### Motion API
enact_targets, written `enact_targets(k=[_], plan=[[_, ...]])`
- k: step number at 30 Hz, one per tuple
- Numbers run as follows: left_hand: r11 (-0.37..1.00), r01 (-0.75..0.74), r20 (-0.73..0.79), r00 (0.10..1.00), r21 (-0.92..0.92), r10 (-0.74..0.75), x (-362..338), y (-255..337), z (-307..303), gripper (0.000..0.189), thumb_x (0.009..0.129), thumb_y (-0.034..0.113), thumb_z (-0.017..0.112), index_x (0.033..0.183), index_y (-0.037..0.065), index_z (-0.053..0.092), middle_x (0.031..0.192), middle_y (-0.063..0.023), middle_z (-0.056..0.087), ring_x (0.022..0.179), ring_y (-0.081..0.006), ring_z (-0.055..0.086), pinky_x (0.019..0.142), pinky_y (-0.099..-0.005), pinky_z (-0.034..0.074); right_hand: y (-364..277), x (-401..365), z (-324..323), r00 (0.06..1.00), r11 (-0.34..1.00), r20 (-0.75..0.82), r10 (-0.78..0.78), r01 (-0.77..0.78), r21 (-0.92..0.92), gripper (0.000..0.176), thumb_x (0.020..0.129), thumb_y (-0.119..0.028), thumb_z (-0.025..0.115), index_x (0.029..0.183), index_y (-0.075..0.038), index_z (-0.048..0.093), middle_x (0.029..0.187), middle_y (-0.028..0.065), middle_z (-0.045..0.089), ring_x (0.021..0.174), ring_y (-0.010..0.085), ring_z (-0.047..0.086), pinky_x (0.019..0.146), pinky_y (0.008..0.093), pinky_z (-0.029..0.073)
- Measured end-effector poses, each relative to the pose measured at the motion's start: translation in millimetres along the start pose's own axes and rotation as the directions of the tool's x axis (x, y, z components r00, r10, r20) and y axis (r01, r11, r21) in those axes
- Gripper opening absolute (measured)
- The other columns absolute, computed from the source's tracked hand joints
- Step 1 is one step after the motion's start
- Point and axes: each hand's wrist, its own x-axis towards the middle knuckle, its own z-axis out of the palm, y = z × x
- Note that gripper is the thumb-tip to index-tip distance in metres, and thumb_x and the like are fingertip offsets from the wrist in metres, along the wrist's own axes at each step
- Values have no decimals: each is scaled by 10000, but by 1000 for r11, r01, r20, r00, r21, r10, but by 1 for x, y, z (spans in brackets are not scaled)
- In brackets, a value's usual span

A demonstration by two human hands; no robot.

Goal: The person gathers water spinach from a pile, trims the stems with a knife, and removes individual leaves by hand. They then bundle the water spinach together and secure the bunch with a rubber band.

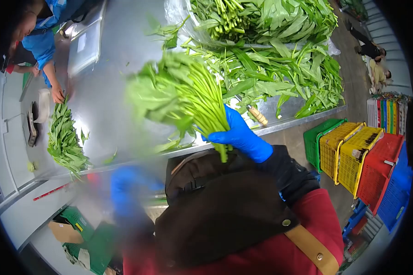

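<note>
Head view: the right hand, in a smooth blue glove, is closed around the thin stems of a leafy green bunch, held above the near edge of a shiny steel table. The left hand is blurred below that edge, and its grip cannot be told. A wooden-handled knife lies at the edge beside a loose heap of greens. Slatted plastic crates crowd the floor alongside.

The right hand and blurred left hand wear blue gloves; black cuff, red sleeve, dark apron, tan strap.
</note>
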Motion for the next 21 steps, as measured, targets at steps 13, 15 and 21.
enact_targets(k=[13, 15, 21], plan=[[614, 279, -85, 864, -738, -495, 51, -160, 27, 500, 861, 97, 505, 1314, -44, 348, 1289, -191, 456, 1166, -299, 472, 1022, -402, 362, 81, 10, 10, 963, 975, -207, 171, -195, -103, 545, 766, -171, 702, 1233, -7, 474, 1121, 95, 597, 1010, 154, 561, 872, 302, 448], [672, 320, -65, 875, -667, -481, 54, -153, 29, 495, 852, 80, 504, 1308, -44, 354, 1277, -188, 466, 1157, -293, 483, 1015, -399, 372, 86, 10, 2, 960, 952, -220, 174, -221, -213, 516, 770, -194, 704, 1212, -20, 502, 1074, 94, 622, 970, 167, 590, 842, 301, 462], [743, 322, -185, 840, -586, -510, 58, -146, 40, 497, 817, 44, 520, 1285, -44, 376, 1217, -177, 511, 1071, -268, 542, 932, -376, 444, 72, 6, 2, 966, 850, -258, 12, -146, -507, 459, 765, -192, 697, 1160, -22, 538, 1020, 123, 643, 933, 197, 616, 812, 322, 472]])
